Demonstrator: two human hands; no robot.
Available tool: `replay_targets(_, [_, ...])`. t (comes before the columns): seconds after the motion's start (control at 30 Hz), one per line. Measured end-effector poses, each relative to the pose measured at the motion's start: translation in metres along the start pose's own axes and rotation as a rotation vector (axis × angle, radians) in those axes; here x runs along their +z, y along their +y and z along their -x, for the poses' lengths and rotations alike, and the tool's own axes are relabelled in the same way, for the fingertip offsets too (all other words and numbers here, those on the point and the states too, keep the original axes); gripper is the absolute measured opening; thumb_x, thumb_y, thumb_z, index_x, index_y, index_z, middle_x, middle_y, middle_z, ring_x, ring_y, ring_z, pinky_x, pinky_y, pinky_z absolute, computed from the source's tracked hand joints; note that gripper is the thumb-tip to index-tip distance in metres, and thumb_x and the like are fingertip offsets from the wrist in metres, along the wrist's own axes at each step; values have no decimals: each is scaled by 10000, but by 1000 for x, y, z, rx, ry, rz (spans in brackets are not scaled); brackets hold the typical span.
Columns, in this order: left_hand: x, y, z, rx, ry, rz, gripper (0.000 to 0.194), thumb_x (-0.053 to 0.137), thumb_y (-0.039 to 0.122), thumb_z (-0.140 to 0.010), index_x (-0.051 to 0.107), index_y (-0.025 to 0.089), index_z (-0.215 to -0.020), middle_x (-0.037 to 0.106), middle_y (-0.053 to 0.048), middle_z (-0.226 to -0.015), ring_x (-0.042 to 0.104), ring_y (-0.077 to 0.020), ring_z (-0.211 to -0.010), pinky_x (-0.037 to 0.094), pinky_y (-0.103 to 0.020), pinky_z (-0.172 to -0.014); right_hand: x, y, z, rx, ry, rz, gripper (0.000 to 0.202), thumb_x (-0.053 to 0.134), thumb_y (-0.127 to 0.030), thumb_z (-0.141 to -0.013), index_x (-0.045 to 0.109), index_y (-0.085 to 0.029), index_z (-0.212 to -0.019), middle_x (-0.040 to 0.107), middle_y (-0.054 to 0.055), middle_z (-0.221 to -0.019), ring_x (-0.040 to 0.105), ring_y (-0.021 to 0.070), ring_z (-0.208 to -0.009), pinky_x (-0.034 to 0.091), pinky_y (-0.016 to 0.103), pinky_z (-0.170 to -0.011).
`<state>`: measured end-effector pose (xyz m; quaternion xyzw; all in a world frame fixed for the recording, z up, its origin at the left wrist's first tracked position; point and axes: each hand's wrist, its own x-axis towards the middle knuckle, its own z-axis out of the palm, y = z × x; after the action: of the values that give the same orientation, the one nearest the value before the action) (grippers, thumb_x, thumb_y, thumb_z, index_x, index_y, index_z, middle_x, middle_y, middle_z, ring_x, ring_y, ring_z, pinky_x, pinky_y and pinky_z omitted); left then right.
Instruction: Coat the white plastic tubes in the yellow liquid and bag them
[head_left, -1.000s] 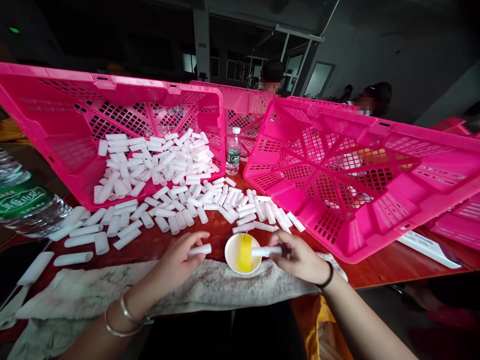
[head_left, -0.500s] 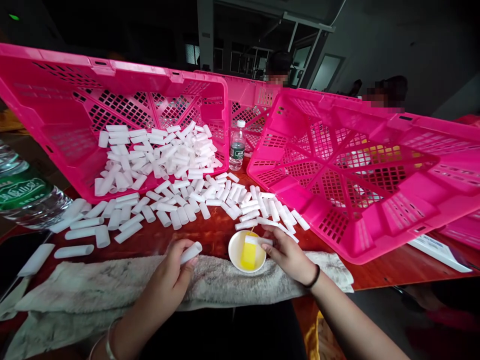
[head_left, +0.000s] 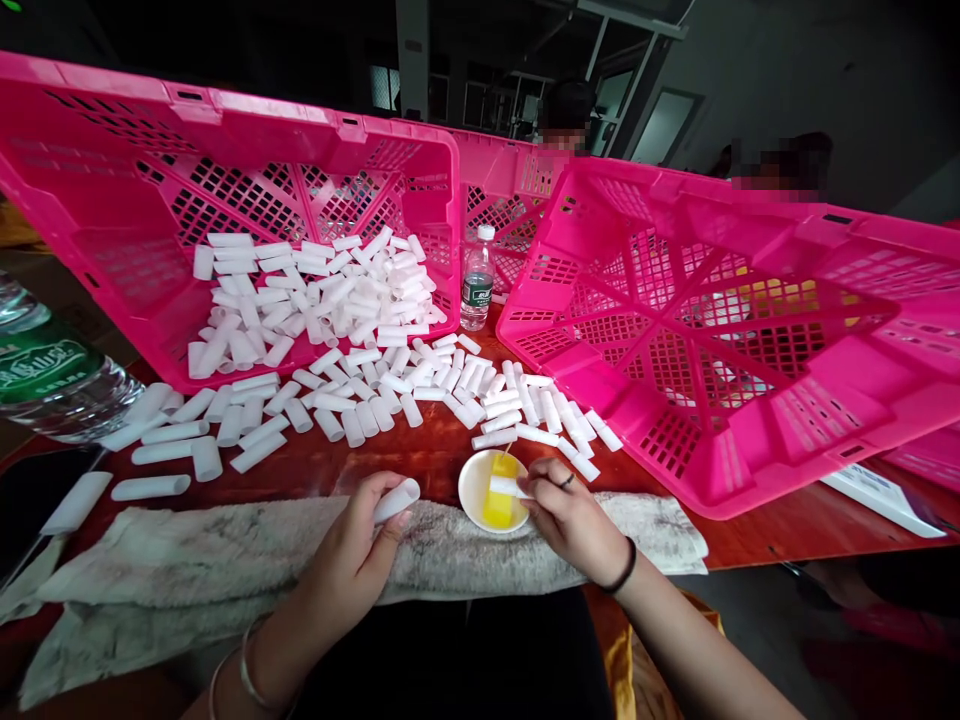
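The right hand (head_left: 571,518), nearer the yellow rectangular block (head_left: 498,512), pinches a short white cylinder (head_left: 507,487) leftward across it; the left hand (head_left: 358,548) clamps a white hollow tube (head_left: 394,502) slanting far-right.

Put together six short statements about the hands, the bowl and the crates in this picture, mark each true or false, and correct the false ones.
1. The left hand holds a white tube. True.
2. The right hand holds a white piece that overlaps the yellow block in this view. True.
3. The yellow block lies outside any dish. False: it is in the white bowl.
4. A small bottle stands between the left crate and the right crate. True.
5. Tubes are heaped in the right crate. False: the heap is in the left crate.
6. Nothing circles the left wrist. False: silver bangles do.
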<state>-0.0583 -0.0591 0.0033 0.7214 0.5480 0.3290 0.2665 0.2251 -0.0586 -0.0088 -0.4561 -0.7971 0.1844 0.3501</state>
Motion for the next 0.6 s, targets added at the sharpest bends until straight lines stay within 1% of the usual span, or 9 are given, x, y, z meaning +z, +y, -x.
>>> replay_targets(0.07, [1, 0, 2, 14, -12, 17, 275, 433, 349, -888, 433, 221, -1131, 605, -62, -1068, 606, -206, -963, 501, -342, -847, 3, -1, 2, -2, -7, -53, 154, 500, -182, -862, 591, -194, -986, 539, 96, -991, 546, 221, -953, 487, 393, -820])
replay_targets(0.1, [1, 0, 2, 21, -13, 24, 275, 435, 345, -889, 431, 221, -1134, 604, -65, -1067, 604, -206, -963, 501, -341, -845, 4, -2, 3, 47, 2, -120, 179, 505, -195, -863, 568, -201, -1030, 551, 87, -972, 562, 214, -922, 500, 381, -791])
replay_targets(0.17, [2, 0, 3, 26, -7, 32, 277, 445, 342, -887, 434, 219, -1135, 606, -69, -1060, 606, -208, -952, 504, -339, -832, 8, -4, 4, 204, 33, -269, 235, 480, -240, -888, 508, -208, -1119, 583, 60, -883, 595, 186, -779, 529, 340, -670])
replay_targets(0.23, [3, -1, 5, 26, 1, 33, 274, 451, 342, -883, 440, 216, -1126, 609, -70, -1043, 611, -208, -930, 510, -335, -811, 11, -6, 4, 311, 78, -312, 200, 454, -269, -909, 527, -201, -1082, 592, 39, -796, 591, 169, -678, 527, 319, -603])
replay_targets(0.3, [4, -3, 6, 31, 3, 35, 267, 453, 338, -882, 440, 215, -1118, 606, -69, -1031, 611, -207, -923, 512, -333, -806, 12, -10, 6, 269, 110, -208, 139, 481, -257, -897, 582, -191, -967, 590, 59, -832, 596, 188, -757, 527, 353, -687])
replay_targets(0.37, [6, -6, 7, 46, 3, 46, 267, 455, 335, -884, 431, 218, -1122, 597, -68, -1035, 605, -205, -936, 510, -332, -816, 12, -13, 9, 149, 121, -76, 103, 514, -213, -871, 605, -190, -913, 564, 83, -920, 576, 212, -881, 506, 380, -782])
replay_targets(0.43, [7, -9, 8, 55, 10, 58, 269, 455, 334, -886, 423, 220, -1127, 588, -68, -1045, 597, -202, -953, 509, -330, -827, 11, -15, 11, 82, 96, -31, 125, 515, -184, -862, 598, -195, -955, 540, 88, -961, 562, 216, -923, 504, 379, -798])
replay_targets(0.53, [6, -9, 7, 32, 15, 61, 281, 447, 348, -892, 421, 215, -1138, 583, -76, -1070, 593, -204, -973, 510, -339, -842, 12, -17, 14, 128, 77, -100, 270, 550, -198, -855, 524, -201, -1124, 567, 94, -1015, 578, 212, -941, 515, 373, -810])
replay_targets(0.6, [4, -6, 6, 7, -15, 52, 309, 436, 359, -898, 421, 213, -1170, 578, -85, -1122, 584, -213, -1020, 499, -360, -879, 14, -16, 16, 143, 94, -96, 324, 540, -197, -867, 494, -200, -1188, 590, 97, -1019, 590, 208, -935, 519, 372, -815])
